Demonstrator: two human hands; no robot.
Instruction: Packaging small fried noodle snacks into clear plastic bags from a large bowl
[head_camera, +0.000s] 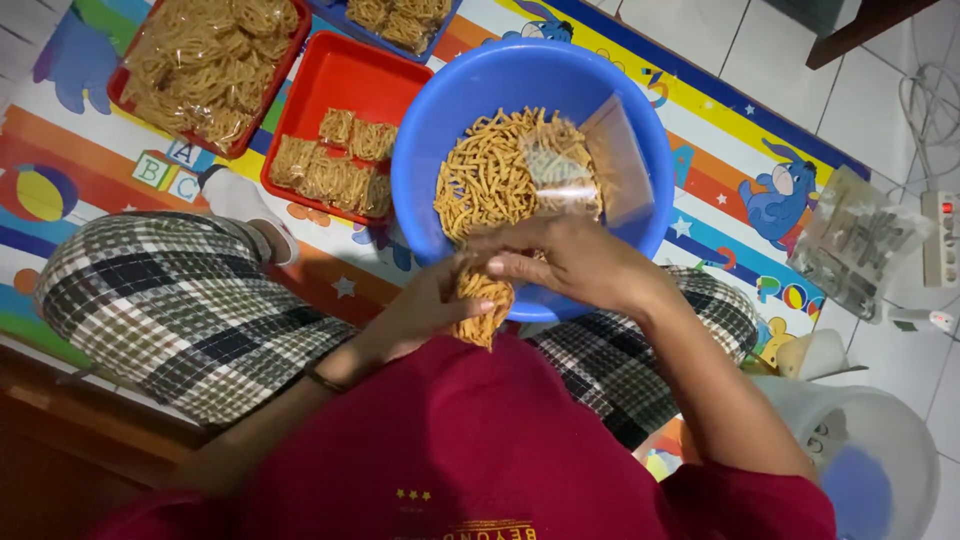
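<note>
Fried noodle sticks (480, 318) sit bunched at the blue basin's (430, 120) near rim, the left hand (425, 315) closed under them, the right hand (570, 262) pinching from above. Loosely held, strands could crumble or drop into her lap.

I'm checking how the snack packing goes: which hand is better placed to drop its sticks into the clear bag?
Probably the left hand: it already holds a bunch of sticks, while the right hand is beside the clear bag in the blue bowl.

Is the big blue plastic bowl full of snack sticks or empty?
Partly full. The round blue plastic bowl holds a heap of orange-brown snack sticks on one side; bare blue shows around it, and a clear plastic bag lies on top.
</note>
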